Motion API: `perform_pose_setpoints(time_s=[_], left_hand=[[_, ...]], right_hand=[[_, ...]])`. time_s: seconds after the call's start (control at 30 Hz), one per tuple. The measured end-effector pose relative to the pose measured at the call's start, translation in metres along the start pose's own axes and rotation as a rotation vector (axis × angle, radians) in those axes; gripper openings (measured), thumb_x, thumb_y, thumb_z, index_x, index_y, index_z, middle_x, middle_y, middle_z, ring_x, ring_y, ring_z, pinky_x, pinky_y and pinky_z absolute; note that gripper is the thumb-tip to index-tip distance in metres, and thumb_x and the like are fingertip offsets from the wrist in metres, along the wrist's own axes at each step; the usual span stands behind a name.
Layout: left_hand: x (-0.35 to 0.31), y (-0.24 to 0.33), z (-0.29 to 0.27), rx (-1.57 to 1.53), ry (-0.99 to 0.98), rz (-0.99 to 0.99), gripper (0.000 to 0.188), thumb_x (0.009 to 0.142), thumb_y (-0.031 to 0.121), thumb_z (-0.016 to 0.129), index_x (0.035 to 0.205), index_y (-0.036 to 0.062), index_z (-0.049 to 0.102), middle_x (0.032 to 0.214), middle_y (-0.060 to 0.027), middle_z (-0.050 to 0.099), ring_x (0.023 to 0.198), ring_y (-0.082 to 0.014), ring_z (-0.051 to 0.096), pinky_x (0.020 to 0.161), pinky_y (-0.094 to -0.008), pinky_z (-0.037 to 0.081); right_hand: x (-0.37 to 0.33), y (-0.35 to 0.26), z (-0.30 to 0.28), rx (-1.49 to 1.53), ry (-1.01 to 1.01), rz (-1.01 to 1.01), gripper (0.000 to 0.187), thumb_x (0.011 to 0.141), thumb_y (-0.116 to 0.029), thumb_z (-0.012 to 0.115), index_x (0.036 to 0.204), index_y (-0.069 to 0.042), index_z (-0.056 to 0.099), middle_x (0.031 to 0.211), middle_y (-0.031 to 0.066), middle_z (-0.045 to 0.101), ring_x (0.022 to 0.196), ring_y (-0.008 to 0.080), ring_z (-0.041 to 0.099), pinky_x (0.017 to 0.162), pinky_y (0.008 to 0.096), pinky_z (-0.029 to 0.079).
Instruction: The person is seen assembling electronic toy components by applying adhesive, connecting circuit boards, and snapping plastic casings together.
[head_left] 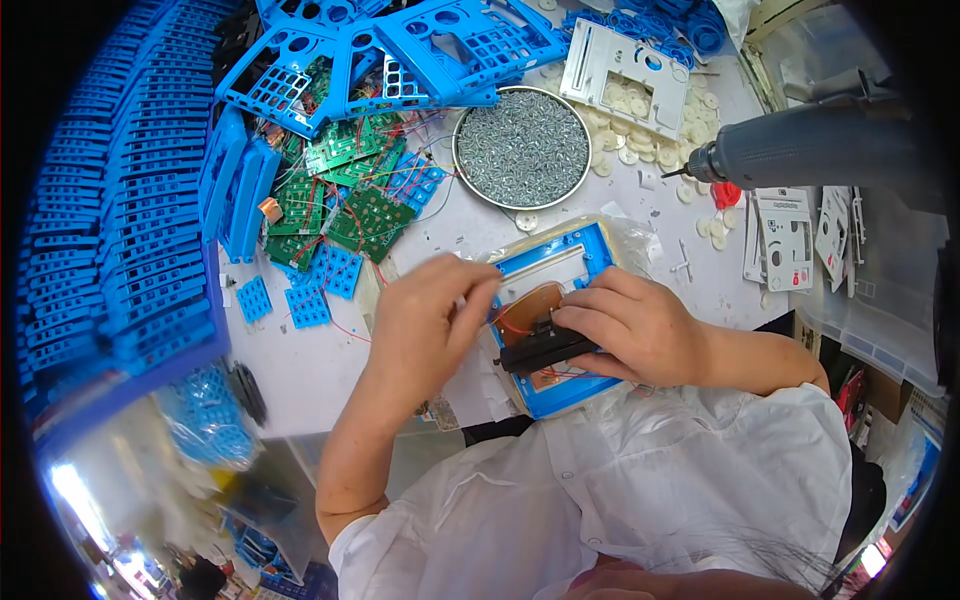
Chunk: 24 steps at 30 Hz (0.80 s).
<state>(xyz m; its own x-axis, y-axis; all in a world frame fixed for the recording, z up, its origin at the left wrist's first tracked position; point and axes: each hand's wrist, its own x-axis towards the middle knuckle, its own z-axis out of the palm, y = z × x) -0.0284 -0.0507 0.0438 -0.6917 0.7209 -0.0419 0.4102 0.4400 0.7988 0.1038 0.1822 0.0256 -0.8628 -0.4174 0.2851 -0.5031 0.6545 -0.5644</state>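
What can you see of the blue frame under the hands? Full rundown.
The blue frame is a rectangular plastic housing lying flat on the white table, tilted on the diagonal. Inside it show a pale panel with a slot, a brown board with red wires, and a black part. The left hand reaches its near-left edge; the right hand presses the black part.

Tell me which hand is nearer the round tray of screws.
Left. The left hand sits just below and left of the round tray of screws, fingertips at the blue frame. The right hand lies lower, gripping a black part.
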Motion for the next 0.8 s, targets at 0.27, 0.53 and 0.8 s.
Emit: perform_pose_setpoints(time_s=[0.27,0.53,0.8], left_hand=[[0.107,-0.037,0.030,0.571,0.305,0.396,0.010,0.083,0.019,0.077,0.088,0.0111,0.075,0.086,-0.0061,0.066,0.089,-0.0273,0.064,0.081,-0.0438,0.045],[0.129,-0.038,0.042,0.659,0.252,0.437,0.012,0.087,0.024,0.072,0.085,0.0134,0.075,0.088,-0.0032,0.068,0.091,-0.0253,0.064,0.088,-0.0473,0.039],[0.129,-0.036,0.035,0.534,0.346,0.424,0.019,0.086,0.024,0.070,0.073,0.0103,0.074,0.072,-0.0077,0.069,0.073,-0.0240,0.066,0.084,-0.0463,0.041]], right_hand=[[-0.022,0.002,-0.085,-0.068,0.474,-0.039,0.052,0.084,-0.027,0.083,0.123,0.000,0.062,0.114,0.0170,0.068,0.095,0.0306,0.065,0.084,0.0417,0.052],[-0.005,0.050,-0.137,0.805,0.730,-0.046,0.060,0.093,-0.027,0.071,0.140,0.003,0.049,0.111,0.0146,0.061,0.101,0.0261,0.063,0.098,0.0470,0.050],[0.052,0.023,-0.101,0.717,0.395,0.162,0.053,0.089,-0.027,0.078,0.126,0.000,0.052,0.094,0.0083,0.060,0.090,0.0207,0.063,0.095,0.0469,0.057]])
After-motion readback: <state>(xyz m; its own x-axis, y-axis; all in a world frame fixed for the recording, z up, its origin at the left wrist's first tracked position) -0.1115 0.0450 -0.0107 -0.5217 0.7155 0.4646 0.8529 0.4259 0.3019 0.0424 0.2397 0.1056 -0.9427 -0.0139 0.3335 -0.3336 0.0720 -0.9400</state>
